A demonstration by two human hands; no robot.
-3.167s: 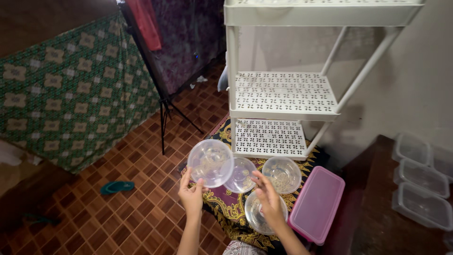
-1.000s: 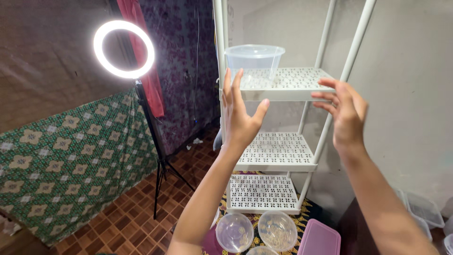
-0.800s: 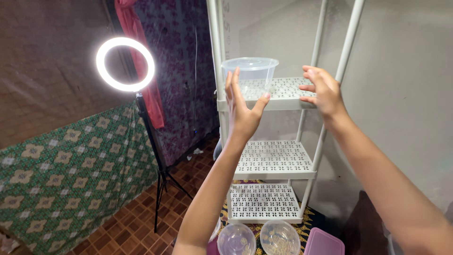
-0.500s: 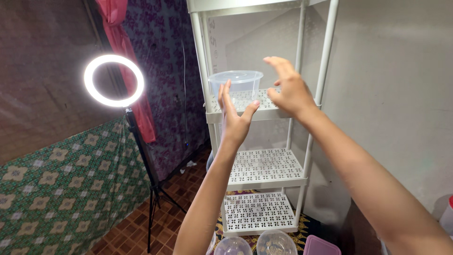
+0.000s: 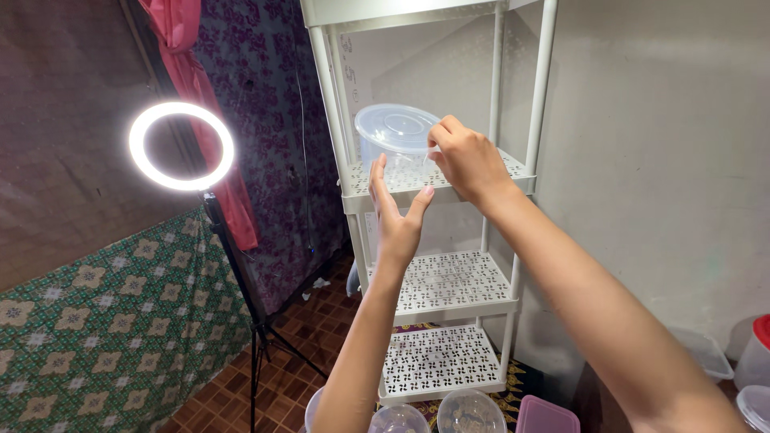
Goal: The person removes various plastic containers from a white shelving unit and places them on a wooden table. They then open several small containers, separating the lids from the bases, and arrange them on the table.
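Up at shelf height, the right hand point(image 5: 468, 158) has its fingers curled onto the near rim of a clear plastic container point(image 5: 399, 146), gripping it; the fingertips are hidden behind the knuckles, so how far they wrap is unclear. The left hand point(image 5: 395, 210) is released, palm open and fingers spread upward, just below and in front of the container, apparently not touching it.

The container sits on the upper perforated tier of a white shelf rack point(image 5: 437, 285), tipped so its round closed face points up and toward the camera; whether that face is a lid or the base is hard to tell through the clear plastic.

Both forearms cross in front of the rack's lower tiers. Below, cut off by the frame edge, lie clear bowls point(image 5: 471, 412) and a pink lid point(image 5: 547, 417). A lit ring light point(image 5: 182, 146) on a stand stands left, before a red curtain point(image 5: 200, 104) and a green patterned cloth point(image 5: 120, 321).
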